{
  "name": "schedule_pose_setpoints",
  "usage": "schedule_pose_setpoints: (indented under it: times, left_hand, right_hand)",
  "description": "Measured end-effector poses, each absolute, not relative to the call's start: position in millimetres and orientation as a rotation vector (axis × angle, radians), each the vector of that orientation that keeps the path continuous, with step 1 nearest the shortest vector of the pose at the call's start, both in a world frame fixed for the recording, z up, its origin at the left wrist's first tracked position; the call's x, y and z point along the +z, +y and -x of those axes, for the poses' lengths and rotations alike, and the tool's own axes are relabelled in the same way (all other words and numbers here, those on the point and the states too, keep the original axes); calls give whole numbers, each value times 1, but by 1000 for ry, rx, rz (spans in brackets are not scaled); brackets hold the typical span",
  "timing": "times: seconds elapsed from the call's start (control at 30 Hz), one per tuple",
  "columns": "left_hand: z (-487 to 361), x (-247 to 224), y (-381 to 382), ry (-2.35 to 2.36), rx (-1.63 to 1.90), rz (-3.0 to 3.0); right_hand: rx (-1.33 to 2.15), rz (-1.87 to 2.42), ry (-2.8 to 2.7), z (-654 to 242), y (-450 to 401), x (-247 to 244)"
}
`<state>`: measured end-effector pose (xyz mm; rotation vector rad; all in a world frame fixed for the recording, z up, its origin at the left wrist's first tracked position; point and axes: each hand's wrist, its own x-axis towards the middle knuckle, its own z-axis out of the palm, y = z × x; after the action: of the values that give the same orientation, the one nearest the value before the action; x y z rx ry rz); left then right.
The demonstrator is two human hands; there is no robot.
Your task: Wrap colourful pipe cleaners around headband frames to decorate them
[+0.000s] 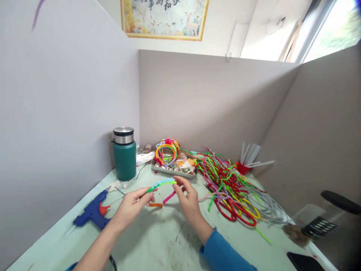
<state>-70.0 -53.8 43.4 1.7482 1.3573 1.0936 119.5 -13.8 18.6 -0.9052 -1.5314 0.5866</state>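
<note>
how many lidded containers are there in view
2: the green flask standing at the back left and the clear jar with a black lid at the far right. The pile of pipe cleaners could hide others.

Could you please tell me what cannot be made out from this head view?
In the head view:
- Ends of the pipe-cleaner strip: covered by the left hand and right hand.
- Lower handle of the glue gun: behind the left forearm.
- Top of the framed picture: cut off by the upper edge.
- Wording on the jar label: too small and blurred.
</note>
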Motion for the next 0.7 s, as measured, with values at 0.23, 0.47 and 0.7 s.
schedule_pose_setpoints:
  times: [0.23,0.47,0.7]
  left_hand:
    - [69,45,-54,1284,1131,-1709]
    - [72,36,-48,1218,1265,-1389]
    - [74,32,-46,1201,1299,-1292]
  right_hand:
    - [496,870,-1641,-120,-12,17]
    - [740,944,-1669,-119,-11,10]
    - [856,957,-1620,-115,-12,10]
